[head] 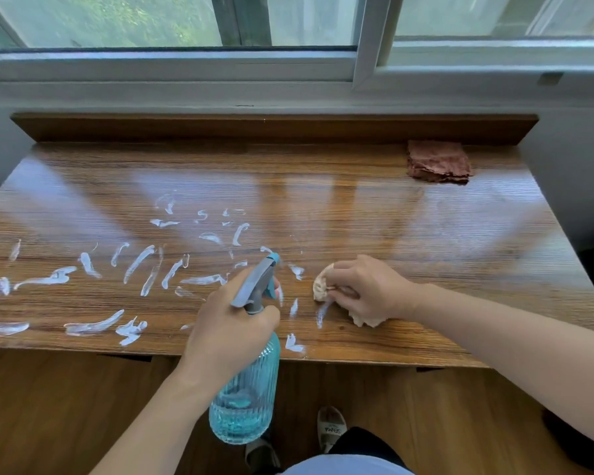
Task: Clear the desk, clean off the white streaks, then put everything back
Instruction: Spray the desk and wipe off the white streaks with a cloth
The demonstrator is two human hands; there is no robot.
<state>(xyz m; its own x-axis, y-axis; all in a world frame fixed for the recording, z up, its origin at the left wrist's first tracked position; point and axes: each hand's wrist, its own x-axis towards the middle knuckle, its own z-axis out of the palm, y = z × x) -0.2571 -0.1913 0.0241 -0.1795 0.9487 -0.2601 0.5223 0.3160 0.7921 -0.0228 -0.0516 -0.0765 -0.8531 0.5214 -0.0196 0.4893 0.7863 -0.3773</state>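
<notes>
A wooden desk [391,214] under a window carries several white streaks [136,265] across its left and middle front. My left hand [227,323] grips the neck of a ribbed blue spray bottle [244,402], held above the desk's front edge, its grey trigger head [258,282] pointing away over the streaks. My right hand [367,286] presses a crumpled cream cloth [321,286] on the desk just right of the streaks, fingers curled round it.
A folded reddish-brown cloth [438,162] lies at the desk's back right, by the raised back ledge [271,126]. The window sill [254,94] runs behind. Below the desk's front edge are a wooden floor [66,406] and my slippered foot [330,430].
</notes>
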